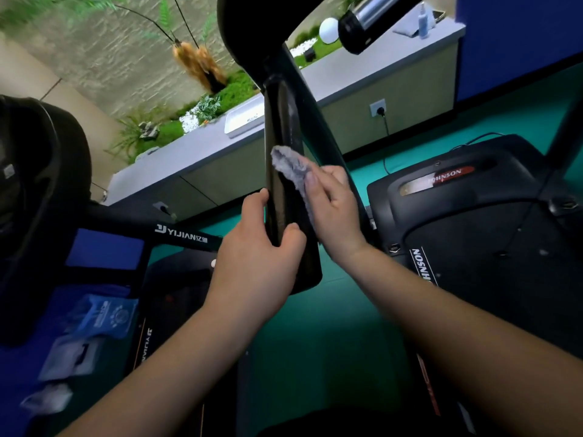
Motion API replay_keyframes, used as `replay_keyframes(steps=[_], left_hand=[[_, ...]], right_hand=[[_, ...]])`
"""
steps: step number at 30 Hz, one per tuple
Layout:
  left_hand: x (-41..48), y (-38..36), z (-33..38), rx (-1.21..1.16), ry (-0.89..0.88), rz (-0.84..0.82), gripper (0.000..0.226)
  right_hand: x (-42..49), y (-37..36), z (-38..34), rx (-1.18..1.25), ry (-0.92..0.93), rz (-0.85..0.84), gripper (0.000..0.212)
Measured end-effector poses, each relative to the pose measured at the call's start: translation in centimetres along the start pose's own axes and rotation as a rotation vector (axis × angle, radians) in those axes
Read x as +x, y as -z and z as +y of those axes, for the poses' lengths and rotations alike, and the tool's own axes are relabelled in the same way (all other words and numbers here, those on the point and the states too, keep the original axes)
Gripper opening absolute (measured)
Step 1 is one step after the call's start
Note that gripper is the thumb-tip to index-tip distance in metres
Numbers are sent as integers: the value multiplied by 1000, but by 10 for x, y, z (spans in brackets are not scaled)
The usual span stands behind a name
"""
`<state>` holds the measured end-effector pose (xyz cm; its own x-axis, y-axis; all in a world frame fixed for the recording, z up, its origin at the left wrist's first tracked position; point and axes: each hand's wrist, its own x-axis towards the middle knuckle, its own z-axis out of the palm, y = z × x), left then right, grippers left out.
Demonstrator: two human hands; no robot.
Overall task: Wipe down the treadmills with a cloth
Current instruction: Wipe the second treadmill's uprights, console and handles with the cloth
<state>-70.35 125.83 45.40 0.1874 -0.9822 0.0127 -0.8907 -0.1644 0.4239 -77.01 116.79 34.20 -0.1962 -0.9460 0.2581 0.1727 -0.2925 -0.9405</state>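
Hands on the machine. The left hand (255, 257) grips the black upright post (280, 190) of the treadmill low down. Its thumb (294, 233) hooks over the post's right edge and its fingers (261, 197) curl round the left edge, close together.

Just above, the right hand (336, 209) holds the grey fuzzy cloth (290, 167) against the same post. One finger with its nail showing lies flat along the cloth and pins it to the black surface. The other fingers are bent and bunched behind it. The cloth's free end sticks up past the fingertips, touching the post, and the rest trails down under the hand's left edge. A dull smear shows on the post above the cloth.

To the right sits a second black treadmill with a red JOHNSON badge (451, 175) on its hood, standing on the green floor (315, 326). To the left, a black crossbar printed YIJIAN in white (183, 237) runs off the post.

Behind the post stretches a long grey bench (347, 77). It carries a white rectangular tray (244, 119) and, at the far right end, a blue spray bottle (422, 22). A white wall socket with a black plug (378, 109) sits in its front panel.
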Motion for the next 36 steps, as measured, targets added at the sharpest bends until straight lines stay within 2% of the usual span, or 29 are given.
replay_keyframes(steps=[5,11,13,20,25,28,30,31,33,36], left_hand=[[3,-1,-2,28,-23,-13,49],[3,-3,-4,27,-45,4,52],[3,-5,-5,35,-52,5,54],[5,-5,-9,16,-62,-6,52],[6,-5,-10,-6,-64,-8,50],[6,-6,-10,-17,-60,-2,51],[6,-6,-10,-23,-59,-6,54],[5,-6,-9,-24,-60,-8,56],[5,-7,-9,-24,-66,-10,57],[5,-8,-10,-19,-77,5,54]], right_hand=[[45,-5,8,-93,-48,-67,36],[95,-18,13,-78,-79,-78,43],[109,-19,15,-66,-88,-48,38],[160,-38,26,-101,-281,-36,44],[164,-36,32,-123,-423,-55,46],[141,-31,27,-136,-554,-80,59],[108,-24,26,-42,-591,-66,52],[91,-21,28,7,-559,-36,46],[65,-15,30,10,-383,12,39],[77,-15,22,-77,-143,-40,40]])
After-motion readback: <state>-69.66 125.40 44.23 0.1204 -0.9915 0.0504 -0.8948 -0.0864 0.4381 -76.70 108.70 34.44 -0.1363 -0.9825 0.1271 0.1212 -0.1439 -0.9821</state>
